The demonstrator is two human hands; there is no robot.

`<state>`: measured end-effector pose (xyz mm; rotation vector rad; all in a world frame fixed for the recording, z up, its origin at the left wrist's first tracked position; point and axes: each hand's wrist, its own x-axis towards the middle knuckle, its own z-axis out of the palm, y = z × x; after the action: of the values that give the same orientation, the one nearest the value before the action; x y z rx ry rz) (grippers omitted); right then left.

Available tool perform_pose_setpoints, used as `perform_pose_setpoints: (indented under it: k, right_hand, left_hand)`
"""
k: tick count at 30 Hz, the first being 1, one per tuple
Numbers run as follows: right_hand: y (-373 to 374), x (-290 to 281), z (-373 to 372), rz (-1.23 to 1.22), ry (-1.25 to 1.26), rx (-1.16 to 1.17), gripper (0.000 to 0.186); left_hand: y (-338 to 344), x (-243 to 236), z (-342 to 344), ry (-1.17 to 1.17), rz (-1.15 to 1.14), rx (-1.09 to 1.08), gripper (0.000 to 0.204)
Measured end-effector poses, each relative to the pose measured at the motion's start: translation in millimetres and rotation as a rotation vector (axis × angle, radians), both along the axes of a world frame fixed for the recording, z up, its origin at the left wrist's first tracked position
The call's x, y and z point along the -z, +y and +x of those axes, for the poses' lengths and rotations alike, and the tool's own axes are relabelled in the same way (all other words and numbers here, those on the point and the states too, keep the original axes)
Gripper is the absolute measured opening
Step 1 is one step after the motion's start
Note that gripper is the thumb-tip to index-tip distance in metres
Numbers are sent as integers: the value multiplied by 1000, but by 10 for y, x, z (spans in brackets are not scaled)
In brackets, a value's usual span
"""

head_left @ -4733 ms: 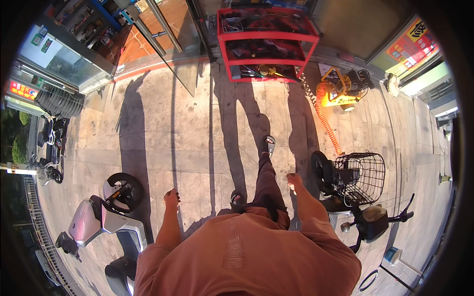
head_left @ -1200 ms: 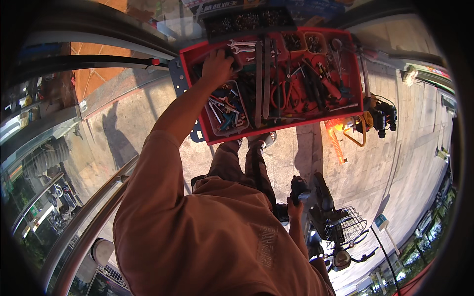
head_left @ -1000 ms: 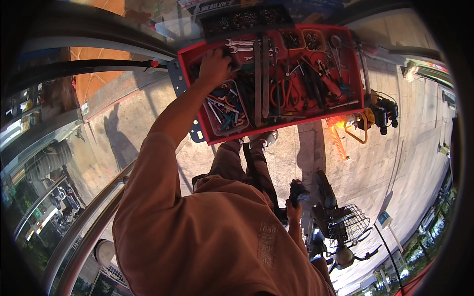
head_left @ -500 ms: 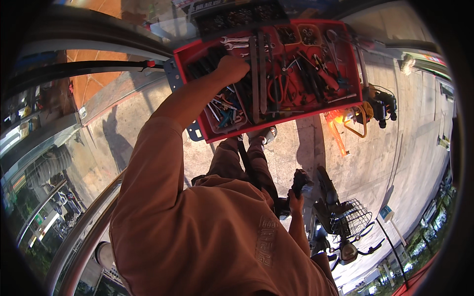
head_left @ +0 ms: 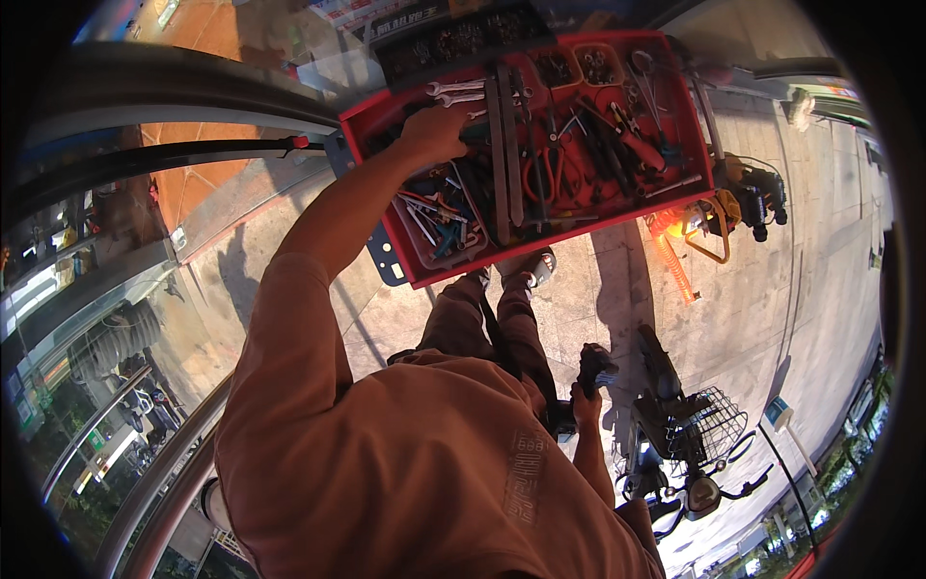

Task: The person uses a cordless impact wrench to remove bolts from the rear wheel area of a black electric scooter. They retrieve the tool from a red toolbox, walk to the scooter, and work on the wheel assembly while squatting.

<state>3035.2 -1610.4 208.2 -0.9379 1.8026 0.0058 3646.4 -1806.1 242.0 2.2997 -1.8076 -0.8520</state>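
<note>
A red tool drawer [head_left: 569, 223] stands pulled out in front of me. My left hand [head_left: 436, 132] reaches into its left part, over dark tools, with the fingers pointing down and mostly hidden. Close to it lie silver wrenches [head_left: 458, 93], two long flat metal bars [head_left: 506, 159], and a clear tray [head_left: 453, 259] of small tools and bits. Low at my right side, my right hand [head_left: 585, 403] is closed around a bulky black tool [head_left: 596, 367]; its exact kind is too dark to make out.
Red-handled pliers [head_left: 540, 174] and small yellow-rimmed boxes [head_left: 596, 66] fill the drawer's right part. An orange coiled hose [head_left: 675, 265] hangs beyond its right end. An electric scooter with a wire basket [head_left: 714, 425] stands at lower right; metal rails [head_left: 178, 482] run at lower left.
My left hand has shifted slightly left inside the drawer, away from the flat bars. The view has turned a little. My right hand still grips the black tool.
</note>
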Motion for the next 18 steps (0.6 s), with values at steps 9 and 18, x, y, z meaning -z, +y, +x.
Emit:
perform_pose_setpoints:
  k: [9,18]
  right_hand:
    - [-14,-53,22,5,-21,112,25]
    - [-294,-109,130,-47,-105,65,20]
  left_hand:
    - [549,-79,40,1147,-56,-525,35]
    - [768,-261,-605,2106,-253,-569,46]
